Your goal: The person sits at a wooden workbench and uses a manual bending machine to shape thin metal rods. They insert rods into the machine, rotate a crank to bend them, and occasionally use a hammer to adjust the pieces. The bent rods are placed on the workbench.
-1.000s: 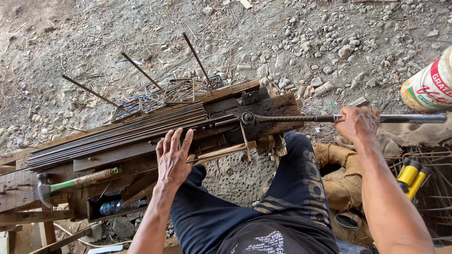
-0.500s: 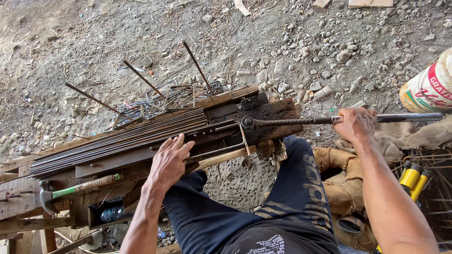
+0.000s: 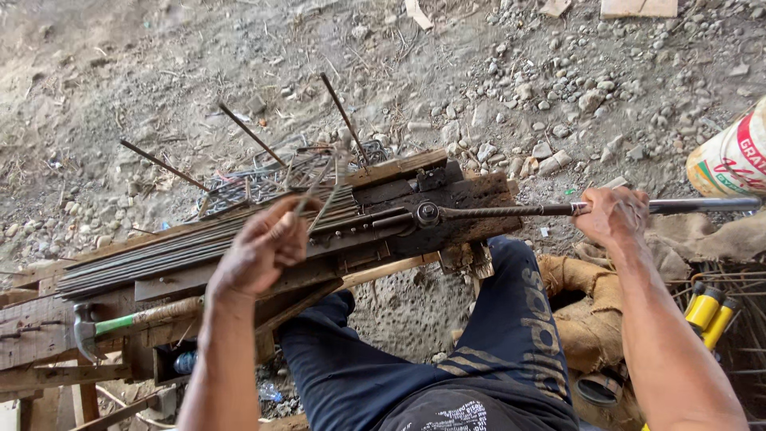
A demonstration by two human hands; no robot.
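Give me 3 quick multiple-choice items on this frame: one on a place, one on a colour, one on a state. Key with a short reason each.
1. Where does the hammer lie?
A. On the wooden bench, at its left end
B. On the gravel
C. On the person's knee

2. What colour is the hammer's handle next to its head?
A. Red
B. Green
C. Blue

3. What is the left hand doing?
A. Lying flat and open on the bench
B. Closed on thin bent rods above the rod bundle
C. Gripping the hammer

Key: 1 A, it rests on the bench planks below the rod bundle. 2 B, the part by the head is green. 3 B, the fingers curl round thin rods; the right hand grips the long lever bar.
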